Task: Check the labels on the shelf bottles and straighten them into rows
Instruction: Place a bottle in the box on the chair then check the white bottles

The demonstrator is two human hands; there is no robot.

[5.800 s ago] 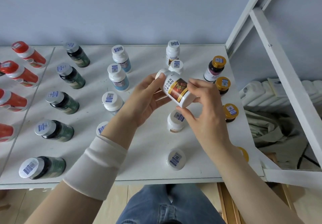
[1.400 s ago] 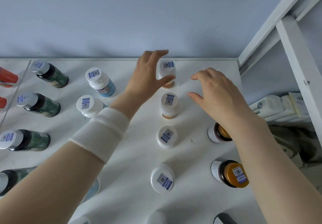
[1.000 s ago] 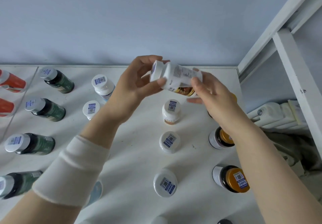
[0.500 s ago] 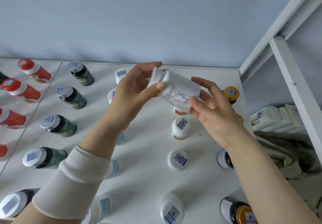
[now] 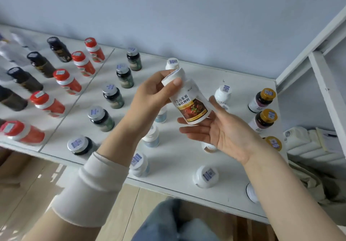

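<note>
I hold a white bottle with a red and brown label above the white shelf. The label faces me. My left hand grips the cap end, thumb over the cap's rim. My right hand lies palm up under the bottle's base, fingers spread and nearly straight. On the shelf below stand rows of bottles: white-capped white ones, pale blue ones, dark green ones, and yellow-capped dark ones.
Red bottles and black bottles stand on the adjoining shelf to the left. A white shelf post rises at the right, with a white radiator behind it. My knee in jeans shows below the shelf's front edge.
The bottle has been turned so its picture label faces me, and stands more upright. My right hand has opened beneath its base. The view has swung left, showing more red and black bottles.
</note>
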